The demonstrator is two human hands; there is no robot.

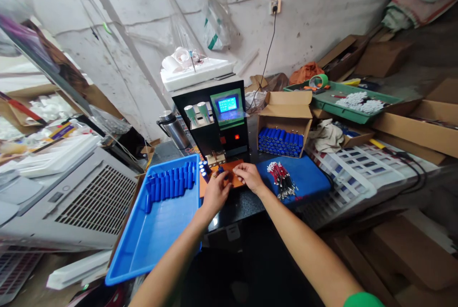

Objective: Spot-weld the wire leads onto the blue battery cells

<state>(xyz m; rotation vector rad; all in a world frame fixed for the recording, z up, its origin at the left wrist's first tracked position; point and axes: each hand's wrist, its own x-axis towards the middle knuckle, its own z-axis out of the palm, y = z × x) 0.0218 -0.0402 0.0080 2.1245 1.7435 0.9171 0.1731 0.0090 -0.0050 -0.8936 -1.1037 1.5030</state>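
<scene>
My left hand point(217, 191) is closed round a blue cylindrical battery cell point(221, 170) at the front of a black spot welder point(231, 140). My right hand point(249, 177) is beside it on the right, thumb and fingertips pinched together; anything between them is too small to make out. Both hands are over an orange board point(236, 182) below the machine's metal electrodes point(216, 158). Several blue cells with pale tops point(203, 168) stand upright just left of the held one. To the right, a bunch of red and black wire leads point(282, 178) lies on a blue pad point(310, 179).
On the left is a blue tray point(171, 245) with rows of blue cells. Behind the pad stands an open cardboard box point(286, 107) packed with more cells. A steel flask point(175, 128) is left of the machine. A green tray point(331, 102) holds white pieces and tape.
</scene>
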